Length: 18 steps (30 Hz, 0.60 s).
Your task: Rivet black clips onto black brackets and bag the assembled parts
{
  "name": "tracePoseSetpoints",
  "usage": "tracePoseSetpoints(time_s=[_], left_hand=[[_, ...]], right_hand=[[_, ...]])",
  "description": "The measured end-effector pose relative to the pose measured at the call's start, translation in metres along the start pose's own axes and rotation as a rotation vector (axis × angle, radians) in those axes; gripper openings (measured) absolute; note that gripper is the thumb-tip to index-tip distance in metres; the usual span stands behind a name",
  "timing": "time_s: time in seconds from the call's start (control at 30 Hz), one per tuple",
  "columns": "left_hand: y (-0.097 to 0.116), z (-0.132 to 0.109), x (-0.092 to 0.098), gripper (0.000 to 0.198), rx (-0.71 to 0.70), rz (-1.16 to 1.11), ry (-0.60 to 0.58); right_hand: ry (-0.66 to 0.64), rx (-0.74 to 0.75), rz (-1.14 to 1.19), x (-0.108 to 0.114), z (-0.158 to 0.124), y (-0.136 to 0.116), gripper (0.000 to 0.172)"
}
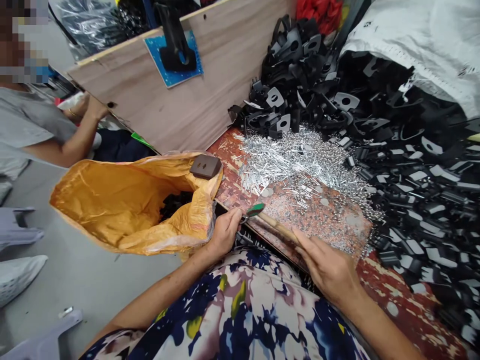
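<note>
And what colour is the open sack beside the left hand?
The sack is yellow-orange, plainest in the head view.

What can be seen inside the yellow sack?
Inside the yellow sack, some dark pieces show toward its right end. The folded near side hides part of the inside, so how many pieces lie there cannot be told.

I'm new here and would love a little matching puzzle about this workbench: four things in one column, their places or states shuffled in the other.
1. Brown block
2. Silver pins
3. Blue square
4. Orange sack

A. Heaped on the worn red tabletop
B. Wide open, beside the left hand
C. Resting on the sack's rim
D. Against the wooden board

Pairs: 1-C, 2-A, 3-D, 4-B
</note>
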<state>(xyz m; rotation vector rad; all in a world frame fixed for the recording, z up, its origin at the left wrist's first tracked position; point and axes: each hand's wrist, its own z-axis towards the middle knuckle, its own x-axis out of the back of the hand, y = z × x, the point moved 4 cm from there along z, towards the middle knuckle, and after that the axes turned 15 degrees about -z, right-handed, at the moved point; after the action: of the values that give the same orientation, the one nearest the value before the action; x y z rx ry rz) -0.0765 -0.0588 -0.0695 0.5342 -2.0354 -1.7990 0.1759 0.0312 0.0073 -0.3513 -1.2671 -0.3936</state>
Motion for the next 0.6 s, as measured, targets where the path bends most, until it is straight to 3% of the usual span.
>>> tracePoseSetpoints(time_s=[0.07,0.2,0.33,0.4,0.53,0.6], left_hand=[[-0.002,0.0,0.001,0.04,0.009,0.003,-0.005],[-0.002,0.002,0.0,0.042,0.012,0.023,-0.02],[0.02,0.004,0.006,0.042,-0.019,0.052,-0.085],[0.043,0.002,0.024,0.037,-0.057,0.151,-0.082],[0.095,-0.004,0.099,0.036,-0.128,0.694,0.282],[0.111,-0.005,0.131,0.038,-0.107,0.986,0.344]], right_hand=[[0.03,-0.007,0.009,0.003,-0.001,0.001,0.059],[-0.091,0.002,0.031,-0.006,-0.002,0.0,0.055],[-0.116,-0.044,0.1,-0.018,0.002,0.003,0.048],[-0.062,-0.068,0.006,-0.021,0.005,0.007,0.041],[-0.028,-0.071,-0.077,-0.02,0.014,0.019,0.029],[-0.059,-0.028,-0.004,-0.018,0.027,0.027,0.021]])
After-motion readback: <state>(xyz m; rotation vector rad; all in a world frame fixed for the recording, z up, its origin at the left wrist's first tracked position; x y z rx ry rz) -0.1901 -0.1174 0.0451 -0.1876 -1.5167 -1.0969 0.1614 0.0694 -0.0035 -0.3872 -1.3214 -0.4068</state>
